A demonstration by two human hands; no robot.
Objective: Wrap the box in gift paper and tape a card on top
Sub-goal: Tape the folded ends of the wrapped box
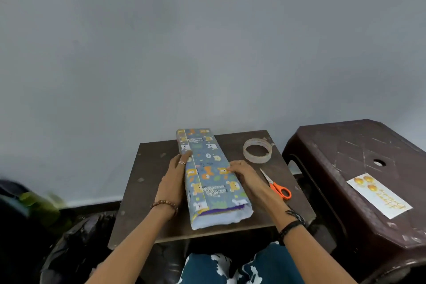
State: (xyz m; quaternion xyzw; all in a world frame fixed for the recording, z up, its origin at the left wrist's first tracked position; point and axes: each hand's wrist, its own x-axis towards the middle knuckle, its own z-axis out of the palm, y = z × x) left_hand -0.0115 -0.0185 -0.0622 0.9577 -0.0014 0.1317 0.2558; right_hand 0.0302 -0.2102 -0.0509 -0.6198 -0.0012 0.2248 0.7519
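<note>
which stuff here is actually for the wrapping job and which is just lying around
For the job:
- paper-wrapped box, held at its sides by the left hand and the right hand
- tape roll on the small table
- orange-handled scissors beside the box
- card, lying on the plastic stool

Just lying about:
- black bag on the floor
- blurred green thing at left

Between the fingers [184,159] of both hands: gift paper [208,168], blue-grey, printed with orange, yellow and white cartoon animals; white underside and a purple strip at the near end. Right of the fingers: scissors [276,185] with orange handles, clear tape roll [257,150], white card [379,196] with gold balloons. Dark brown table [149,168].
</note>
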